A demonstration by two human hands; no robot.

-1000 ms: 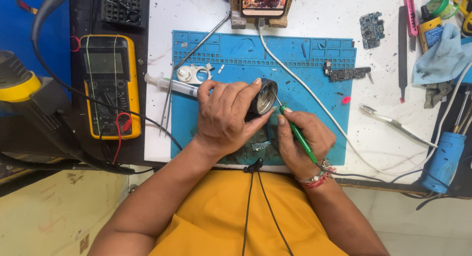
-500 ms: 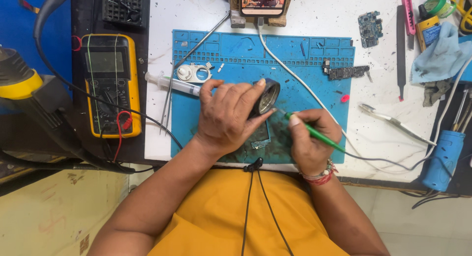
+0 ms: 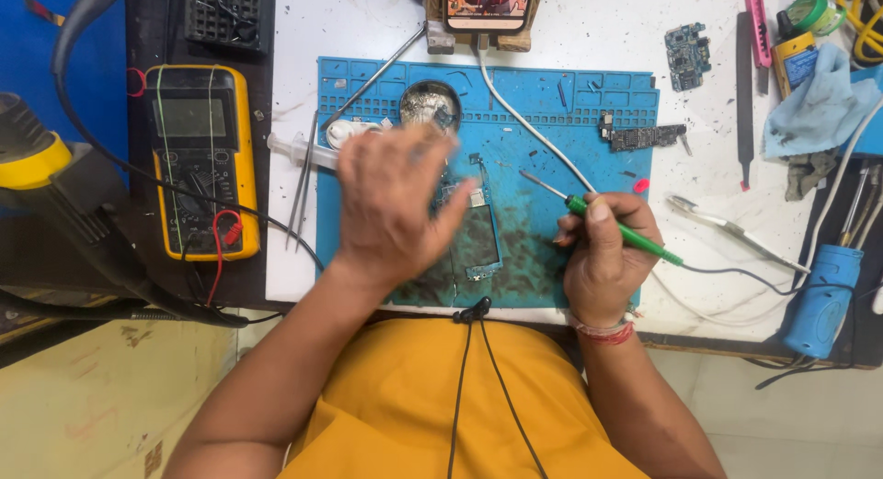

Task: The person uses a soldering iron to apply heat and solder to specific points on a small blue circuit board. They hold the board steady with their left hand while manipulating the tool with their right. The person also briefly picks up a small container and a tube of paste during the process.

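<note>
— White table, black-scuffed, with a blue work mat laid on it. What's nearest us?

— The person's orange top, then the two hands over the near half of the mat. The right hand has its grip closed around a green-handled soldering iron, thumb on top, metal tip pointing far-left and held off the board.

— And the other?

— The left hand is blurred, fingers spread loosely, palm down. It has hold of nothing that I can see, and I cannot tell whether it touches the mat. Just right of it, partly under the fingertips, lies a bare circuit board flat on the mat, between the two hands.

— How far along does it look?

— Mid-job, I'd judge. The board is stripped and lying out, dark residue around it, the iron lifted rather than on a joint. Whether any joint is finished is too small to tell.

— Farther back?

— A round tin of metal wool at the mat's far edge, a white syringe and tweezers at its left. A yellow multimeter lies left of those, a phone on a wooden stand at the far edge, and a blue cloth far right.
</note>
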